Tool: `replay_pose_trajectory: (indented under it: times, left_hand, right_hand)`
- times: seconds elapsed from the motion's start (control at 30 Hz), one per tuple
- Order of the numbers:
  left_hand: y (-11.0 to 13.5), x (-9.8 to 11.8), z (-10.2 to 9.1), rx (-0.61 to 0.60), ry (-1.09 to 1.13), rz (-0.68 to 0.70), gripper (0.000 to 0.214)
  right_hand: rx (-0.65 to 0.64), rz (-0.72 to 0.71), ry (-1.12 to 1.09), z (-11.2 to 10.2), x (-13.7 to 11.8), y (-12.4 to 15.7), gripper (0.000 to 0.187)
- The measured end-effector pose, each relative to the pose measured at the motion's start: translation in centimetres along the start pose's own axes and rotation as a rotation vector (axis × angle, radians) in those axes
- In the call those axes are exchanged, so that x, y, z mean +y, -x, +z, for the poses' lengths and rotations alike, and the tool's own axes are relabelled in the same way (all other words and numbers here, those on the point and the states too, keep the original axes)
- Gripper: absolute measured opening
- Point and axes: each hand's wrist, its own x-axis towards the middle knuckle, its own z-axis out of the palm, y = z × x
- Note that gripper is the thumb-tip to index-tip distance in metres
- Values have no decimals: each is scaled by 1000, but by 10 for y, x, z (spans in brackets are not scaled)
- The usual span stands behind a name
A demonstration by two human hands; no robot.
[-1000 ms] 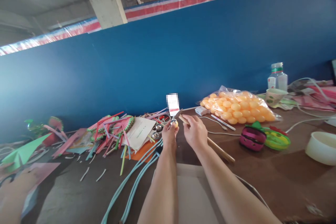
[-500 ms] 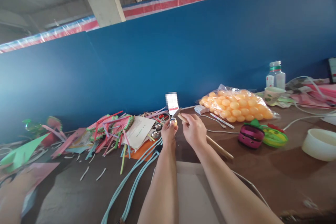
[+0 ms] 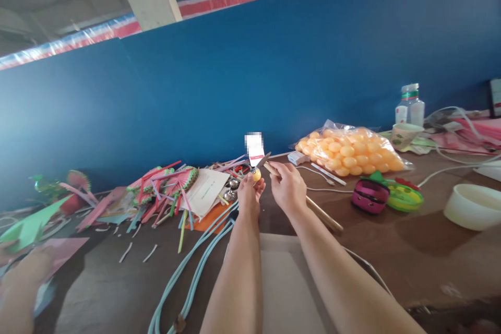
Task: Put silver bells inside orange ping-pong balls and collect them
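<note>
My left hand (image 3: pixel 249 195) is closed around a small orange plastic ball (image 3: pixel 257 174), whose top shows between the fingertips. In my right hand (image 3: pixel 288 188) is a knife (image 3: pixel 323 214) with a long pale wooden handle; its short, dark pointed blade lies just above the ball. Whether the blade touches the ball I cannot tell. Shiny silver round pieces (image 3: pixel 230 190) lie on the table left of my left hand. A white card (image 3: pixel 256 148), partly blurred, stands behind the ball.
A clear bag of orange balls (image 3: pixel 348 151) lies at the back right. Nearer are a purple container (image 3: pixel 369 195), a yellow-green one (image 3: pixel 405 197) and a white ring (image 3: pixel 473 207). Blue cords (image 3: pixel 183 271), paper strips (image 3: pixel 164 188) and another person's hand (image 3: pixel 27 276) are at left.
The ball in my left hand has turned: its silver, shiny side faced me before, and now orange shows. The blade remains close above it. My view has shifted slightly.
</note>
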Motion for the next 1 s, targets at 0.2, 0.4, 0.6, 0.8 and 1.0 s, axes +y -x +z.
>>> replay_pose_trajectory:
  times: [0.2, 0.4, 0.6, 0.8, 1.0]
  left_hand:
    - [2, 2, 1, -5, 35, 13, 4]
    - [-1, 2, -3, 14, 40, 44, 9]
    - [0, 2, -3, 16, 23, 28, 6]
    - [-1, 3, -1, 29, 53, 70, 14]
    - [-1, 3, 1, 9, 66, 70, 11]
  right_hand:
    - [19, -40, -28, -3, -3, 0, 37]
    - [-5, -81, -21, -4, -7, 3, 37]
    - [-87, -85, 22, 0, -4, 4, 35]
    - [-31, -72, 5, -1, -4, 3, 38]
    - [-4, -82, -12, -1, -5, 3, 38]
